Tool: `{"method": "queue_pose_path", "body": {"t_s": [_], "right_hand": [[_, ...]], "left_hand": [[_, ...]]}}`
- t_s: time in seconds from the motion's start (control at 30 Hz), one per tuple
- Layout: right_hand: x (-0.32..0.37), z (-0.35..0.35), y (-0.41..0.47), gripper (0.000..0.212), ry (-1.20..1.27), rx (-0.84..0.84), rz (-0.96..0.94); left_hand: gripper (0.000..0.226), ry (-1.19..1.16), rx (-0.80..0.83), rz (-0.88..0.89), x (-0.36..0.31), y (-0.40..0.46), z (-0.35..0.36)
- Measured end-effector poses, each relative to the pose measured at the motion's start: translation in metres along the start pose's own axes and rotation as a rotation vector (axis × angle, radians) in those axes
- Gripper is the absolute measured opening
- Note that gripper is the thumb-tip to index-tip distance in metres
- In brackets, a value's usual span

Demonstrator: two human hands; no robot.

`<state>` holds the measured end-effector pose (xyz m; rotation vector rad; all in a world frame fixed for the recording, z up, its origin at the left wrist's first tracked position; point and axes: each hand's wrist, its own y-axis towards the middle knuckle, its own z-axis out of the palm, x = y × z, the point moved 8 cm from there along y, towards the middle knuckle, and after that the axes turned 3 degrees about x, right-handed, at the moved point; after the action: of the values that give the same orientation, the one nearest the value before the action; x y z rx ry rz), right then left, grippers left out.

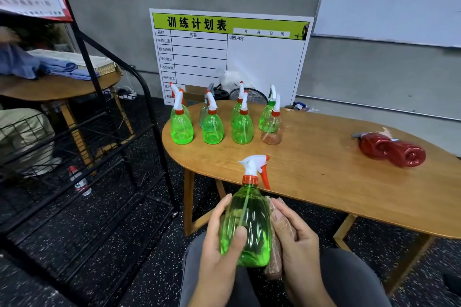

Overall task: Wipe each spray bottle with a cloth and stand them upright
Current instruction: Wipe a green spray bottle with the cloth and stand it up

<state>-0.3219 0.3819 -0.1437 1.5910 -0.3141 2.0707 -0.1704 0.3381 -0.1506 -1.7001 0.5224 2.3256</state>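
Centrally, left hand (pixel 219 239) grips green spray bottle (pixel 247 227) upright off the table's (pixel 324 182) near edge; right hand (pixel 296 244) presses brown cloth (pixel 275 254) against it.

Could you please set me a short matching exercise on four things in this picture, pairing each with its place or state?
Things:
1. green bottle
2. red bottles
3. cloth
4. clear bottle

States:
A. standing upright on the table, rightmost of the group
B. pressed against a bottle by the right hand
C. lying on their sides on the table
D. gripped by the left hand

Pairs: 1-D, 2-C, 3-B, 4-A
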Motion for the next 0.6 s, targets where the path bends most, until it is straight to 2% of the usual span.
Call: {"method": "queue_pose_path", "body": {"t_s": [0.1, 0.17, 0.27, 0.43, 0.6], "right_hand": [[-0.001, -0.003, 0.002, 0.026, 0.012, -0.023, 0.001], [0.000, -0.003, 0.002, 0.027, -0.008, -0.029, -0.015], [0.003, -0.002, 0.000, 0.031, -0.067, -0.013, -0.049], [0.015, 0.002, -0.002, 0.026, -0.154, 0.015, -0.188], [0.041, 0.015, 0.006, 0.026, -0.410, 0.107, -0.336]], "left_hand": [[0.061, 0.008, 0.006, -0.010, -0.001, 0.000, -0.001], [0.059, 0.012, 0.000, -0.049, 0.001, 0.001, -0.002], [0.065, 0.027, 0.007, -0.044, -0.001, 0.000, 0.001], [0.108, 0.067, 0.027, 0.002, -0.003, 0.000, 0.004], [0.090, 0.067, 0.003, 0.026, -0.003, 0.000, 0.001]]}}
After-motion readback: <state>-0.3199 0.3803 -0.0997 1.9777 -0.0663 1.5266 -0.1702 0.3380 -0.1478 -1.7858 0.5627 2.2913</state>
